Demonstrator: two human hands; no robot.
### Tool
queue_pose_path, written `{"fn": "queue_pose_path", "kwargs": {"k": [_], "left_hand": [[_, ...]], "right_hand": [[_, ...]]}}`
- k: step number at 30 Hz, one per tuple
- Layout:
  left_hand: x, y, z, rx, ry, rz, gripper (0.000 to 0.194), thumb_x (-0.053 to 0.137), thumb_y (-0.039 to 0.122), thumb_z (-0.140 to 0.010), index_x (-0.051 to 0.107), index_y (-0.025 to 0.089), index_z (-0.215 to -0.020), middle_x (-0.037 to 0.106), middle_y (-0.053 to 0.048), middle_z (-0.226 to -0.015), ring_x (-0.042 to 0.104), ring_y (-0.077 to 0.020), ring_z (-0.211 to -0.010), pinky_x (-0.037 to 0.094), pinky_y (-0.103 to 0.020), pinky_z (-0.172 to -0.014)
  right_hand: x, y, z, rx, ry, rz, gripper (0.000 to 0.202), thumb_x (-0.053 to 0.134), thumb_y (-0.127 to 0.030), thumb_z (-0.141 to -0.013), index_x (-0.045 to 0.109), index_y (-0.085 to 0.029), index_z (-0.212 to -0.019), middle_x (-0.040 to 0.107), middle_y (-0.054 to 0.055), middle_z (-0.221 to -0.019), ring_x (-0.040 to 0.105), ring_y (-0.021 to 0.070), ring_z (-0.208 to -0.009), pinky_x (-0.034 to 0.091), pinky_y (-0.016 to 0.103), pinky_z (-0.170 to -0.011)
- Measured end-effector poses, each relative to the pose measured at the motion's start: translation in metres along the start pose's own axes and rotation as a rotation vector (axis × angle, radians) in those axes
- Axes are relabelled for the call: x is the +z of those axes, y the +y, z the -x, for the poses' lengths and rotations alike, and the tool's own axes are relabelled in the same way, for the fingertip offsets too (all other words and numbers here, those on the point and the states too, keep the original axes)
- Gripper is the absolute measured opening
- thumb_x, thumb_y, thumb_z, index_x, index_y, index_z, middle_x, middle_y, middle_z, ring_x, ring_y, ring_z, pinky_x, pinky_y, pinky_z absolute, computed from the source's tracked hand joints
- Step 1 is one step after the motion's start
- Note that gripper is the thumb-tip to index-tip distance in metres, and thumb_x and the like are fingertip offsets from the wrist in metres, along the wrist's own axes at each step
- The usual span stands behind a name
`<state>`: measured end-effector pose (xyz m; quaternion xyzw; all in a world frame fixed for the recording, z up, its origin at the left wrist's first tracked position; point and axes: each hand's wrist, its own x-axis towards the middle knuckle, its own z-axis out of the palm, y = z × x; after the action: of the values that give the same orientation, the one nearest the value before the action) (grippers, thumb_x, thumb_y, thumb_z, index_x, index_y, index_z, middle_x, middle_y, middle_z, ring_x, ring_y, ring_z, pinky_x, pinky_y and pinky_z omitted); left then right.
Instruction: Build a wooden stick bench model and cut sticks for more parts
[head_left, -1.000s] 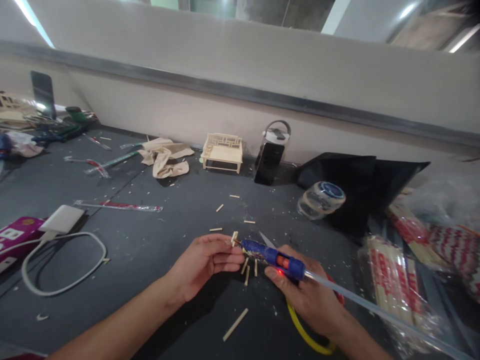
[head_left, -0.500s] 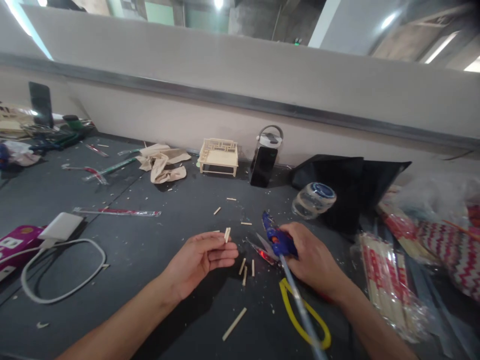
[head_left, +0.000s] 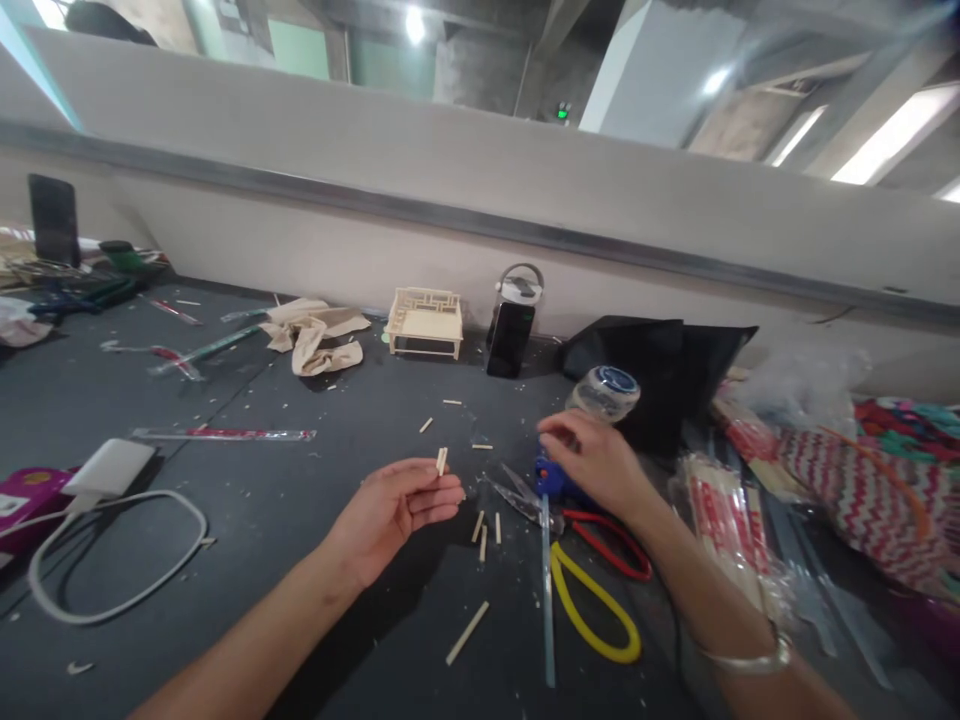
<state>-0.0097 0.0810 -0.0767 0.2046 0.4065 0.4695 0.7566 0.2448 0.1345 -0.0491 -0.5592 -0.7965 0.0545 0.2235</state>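
Observation:
My left hand (head_left: 397, 510) is closed in a pinch on two short wooden stick pieces (head_left: 442, 461) side by side, held upright above the table. My right hand (head_left: 596, 460) hovers over the blue hot glue gun (head_left: 553, 478), fingers loosely bent and apart, holding nothing. A long clear glue stick (head_left: 548, 600) juts from the gun toward me. Beneath and beside it lie scissors with one red and one yellow handle (head_left: 596, 610), blades spread. Several short stick pieces (head_left: 483, 540) and one longer stick (head_left: 467, 633) lie between my hands.
A small wooden model daybed (head_left: 426, 322) stands at the back, beside a phone (head_left: 511, 340). A glass jar (head_left: 604, 393) and black sheet are behind my right hand. Packaged sticks (head_left: 724, 520) lie right; crumpled paper (head_left: 319, 335), a charger (head_left: 120, 470) and cable lie left.
My right hand has let go of the glue gun and lifted off it. The gun now rests by the scissors, whose red handle shows. My left hand keeps its pinch; the view has shifted slightly.

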Motion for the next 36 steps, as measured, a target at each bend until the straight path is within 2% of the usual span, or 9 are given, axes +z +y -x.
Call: {"fn": "queue_pose_path", "kwargs": {"k": [4,7,10,13,14,16,18,26,36], "left_hand": [[0.001,-0.002,0.000,0.006,-0.016,-0.004,0.009,0.064,0.011,-0.076,0.065,0.009,-0.084,0.073,-0.015,-0.083,0.071,-0.0220,-0.077,0.057,-0.033,-0.077],[0.000,-0.003,0.000,0.012,-0.019,0.009,0.008,0.065,0.011,-0.075,0.065,0.009,-0.084,0.073,-0.014,-0.083,0.071,-0.0216,-0.076,0.057,-0.033,-0.076],[-0.001,-0.004,0.000,0.021,-0.017,0.027,0.009,0.066,0.011,-0.075,0.065,0.010,-0.083,0.073,-0.014,-0.083,0.071,-0.0211,-0.075,0.057,-0.032,-0.076],[0.000,-0.006,0.000,0.046,-0.023,0.043,0.012,0.068,0.011,-0.074,0.064,0.010,-0.085,0.073,-0.014,-0.084,0.071,-0.0213,-0.077,0.056,-0.033,-0.079],[0.001,-0.006,0.000,0.053,-0.026,0.048,0.013,0.068,0.011,-0.074,0.064,0.010,-0.086,0.073,-0.014,-0.085,0.071,-0.0214,-0.078,0.056,-0.034,-0.080],[0.003,-0.008,0.001,0.063,-0.032,0.049,0.015,0.069,0.012,-0.074,0.064,0.010,-0.088,0.073,-0.014,-0.088,0.071,-0.0211,-0.080,0.056,-0.033,-0.081],[0.006,-0.009,0.002,0.070,-0.037,0.040,0.015,0.069,0.012,-0.074,0.065,0.010,-0.089,0.073,-0.014,-0.090,0.070,-0.0206,-0.080,0.055,-0.033,-0.081],[0.007,-0.011,0.003,0.096,-0.045,0.026,0.018,0.070,0.017,-0.075,0.067,0.010,-0.091,0.073,-0.011,-0.082,0.070,-0.0194,-0.080,0.056,-0.030,-0.079],[0.010,-0.011,0.004,0.103,-0.016,0.035,0.013,0.069,0.014,-0.075,0.068,0.010,-0.087,0.073,-0.010,-0.078,0.070,-0.0171,-0.071,0.057,-0.028,-0.073]], "right_hand": [[0.034,-0.035,-0.027,0.018,-0.196,0.015,0.012,0.055,-0.021,-0.081,0.067,-0.020,-0.078,0.066,0.004,-0.084,0.060,0.0172,-0.079,0.040,0.026,-0.068],[0.051,-0.044,-0.039,0.063,-0.221,-0.017,0.010,0.061,-0.017,-0.073,0.065,-0.019,-0.064,0.065,0.005,-0.071,0.060,0.0177,-0.072,0.039,0.026,-0.063],[0.049,-0.050,-0.038,0.100,-0.221,-0.093,0.013,0.059,-0.017,-0.074,0.063,-0.018,-0.062,0.065,0.004,-0.066,0.059,0.0155,-0.067,0.039,0.024,-0.059],[0.037,-0.066,-0.023,0.159,-0.247,-0.346,0.023,0.050,-0.032,-0.083,0.065,-0.016,-0.074,0.062,0.001,-0.064,0.052,0.0100,-0.053,0.035,0.020,-0.046],[0.032,-0.072,-0.017,0.248,-0.270,-0.601,0.026,0.051,-0.037,-0.083,0.064,-0.015,-0.077,0.061,0.001,-0.063,0.048,0.0085,-0.048,0.030,0.019,-0.041],[0.028,-0.085,-0.006,0.402,-0.266,-0.934,0.026,0.057,-0.040,-0.078,0.062,-0.015,-0.076,0.055,-0.002,-0.057,0.040,0.0061,-0.042,0.024,0.018,-0.038],[0.028,-0.095,0.000,0.486,-0.234,-1.043,0.023,0.062,-0.038,-0.074,0.063,-0.016,-0.075,0.050,-0.005,-0.050,0.037,0.0052,-0.041,0.023,0.017,-0.038],[0.042,-0.099,0.003,0.340,-0.088,-0.879,0.016,0.062,-0.032,-0.074,0.065,-0.017,-0.069,0.064,0.000,-0.067,0.056,0.0116,-0.062,0.045,0.023,-0.058],[0.046,-0.101,0.007,0.238,-0.029,-0.696,0.012,0.061,-0.028,-0.076,0.066,-0.017,-0.072,0.065,0.000,-0.067,0.056,0.0122,-0.061,0.043,0.023,-0.059]]}}
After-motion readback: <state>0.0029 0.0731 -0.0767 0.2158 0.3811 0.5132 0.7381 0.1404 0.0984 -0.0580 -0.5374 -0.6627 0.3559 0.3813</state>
